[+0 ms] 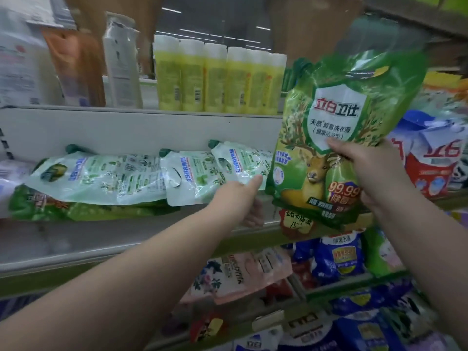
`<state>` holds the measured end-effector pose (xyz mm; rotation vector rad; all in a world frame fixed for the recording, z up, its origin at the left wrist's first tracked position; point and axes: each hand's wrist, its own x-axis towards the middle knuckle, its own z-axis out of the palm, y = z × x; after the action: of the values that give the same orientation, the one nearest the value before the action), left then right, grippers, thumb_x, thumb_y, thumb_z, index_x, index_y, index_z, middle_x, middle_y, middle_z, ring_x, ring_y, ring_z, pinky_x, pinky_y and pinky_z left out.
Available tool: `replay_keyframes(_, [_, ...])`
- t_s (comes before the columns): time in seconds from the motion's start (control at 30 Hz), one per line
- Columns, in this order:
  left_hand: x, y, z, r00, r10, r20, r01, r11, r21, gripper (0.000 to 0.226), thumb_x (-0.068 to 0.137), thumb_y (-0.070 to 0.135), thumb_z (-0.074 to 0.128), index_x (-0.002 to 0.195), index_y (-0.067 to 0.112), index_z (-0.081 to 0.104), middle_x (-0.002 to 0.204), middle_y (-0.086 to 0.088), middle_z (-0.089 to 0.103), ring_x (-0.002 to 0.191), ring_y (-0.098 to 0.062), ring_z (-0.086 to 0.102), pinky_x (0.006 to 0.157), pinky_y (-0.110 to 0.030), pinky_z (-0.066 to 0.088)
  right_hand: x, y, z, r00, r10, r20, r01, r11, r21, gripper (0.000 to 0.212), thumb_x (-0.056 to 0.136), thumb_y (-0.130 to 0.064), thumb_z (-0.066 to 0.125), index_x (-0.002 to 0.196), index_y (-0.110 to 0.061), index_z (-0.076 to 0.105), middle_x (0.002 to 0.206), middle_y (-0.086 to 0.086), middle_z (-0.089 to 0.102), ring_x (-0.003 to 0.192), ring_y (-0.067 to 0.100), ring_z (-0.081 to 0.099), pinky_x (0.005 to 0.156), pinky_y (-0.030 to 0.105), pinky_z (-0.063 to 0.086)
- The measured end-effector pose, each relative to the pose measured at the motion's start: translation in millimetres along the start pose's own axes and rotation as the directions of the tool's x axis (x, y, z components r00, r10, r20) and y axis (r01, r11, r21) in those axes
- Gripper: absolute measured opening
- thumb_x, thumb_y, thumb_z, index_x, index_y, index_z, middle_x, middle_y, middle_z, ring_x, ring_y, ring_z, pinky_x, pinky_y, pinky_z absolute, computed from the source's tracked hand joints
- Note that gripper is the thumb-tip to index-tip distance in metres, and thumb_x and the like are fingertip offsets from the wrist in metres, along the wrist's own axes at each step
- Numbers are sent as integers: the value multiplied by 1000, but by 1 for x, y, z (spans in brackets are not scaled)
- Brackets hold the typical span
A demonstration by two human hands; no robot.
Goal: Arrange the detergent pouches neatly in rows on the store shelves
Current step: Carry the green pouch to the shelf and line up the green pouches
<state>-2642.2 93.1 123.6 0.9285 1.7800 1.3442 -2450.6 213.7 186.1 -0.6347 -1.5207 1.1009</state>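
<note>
My right hand (364, 171) grips a large green detergent pouch (336, 117) with a deer picture, held upright in the air in front of the middle shelf (121, 239). My left hand (243, 196) reaches to the shelf, its fingertips on the edge of a pale green pouch (243, 163) lying flat there. Two more pale green pouches (101, 178) lie flat in a row to the left, stacked on darker green pouches (76, 211).
Yellow bottles (217, 77) and other bottles stand on the upper shelf. Red and white detergent bags (430, 160) sit to the right. Blue pouches (339, 257) and a pink pouch (243, 272) fill the lower shelves. A handwritten price tag (296, 221) hangs on the shelf edge.
</note>
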Motion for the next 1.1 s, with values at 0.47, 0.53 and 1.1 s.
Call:
replay_keyframes(0.47, [57, 3, 64, 982, -178, -64, 104, 791, -604, 28, 98, 33, 66, 117, 15, 55, 92, -16, 79, 73, -23, 79, 60, -29, 62, 55, 20, -26, 997, 19, -73, -24, 997, -68, 18, 77, -26, 84, 92, -34, 77, 95, -15, 80, 83, 13, 78, 85, 41, 60])
replay_keyframes(0.53, [69, 6, 70, 976, -194, -95, 97, 785, -612, 31, 95, 37, 70, 108, 17, 52, 96, -19, 76, 73, -25, 79, 63, -32, 64, 61, 21, -32, 995, -5, -98, -6, 994, -112, 21, 75, -30, 84, 94, -36, 76, 96, -18, 79, 88, 11, 77, 89, 41, 60])
replay_keyframes(1.1, [54, 56, 38, 830, 341, -442, -356, 933, 52, 29, 102, 25, 41, 127, 27, 55, 103, 3, 67, 84, -18, 68, 67, -42, 61, 82, 29, 9, 940, -134, -313, 35, 952, -303, 25, 91, -40, 70, 113, -31, 64, 99, -17, 68, 95, 16, 66, 87, 36, 51])
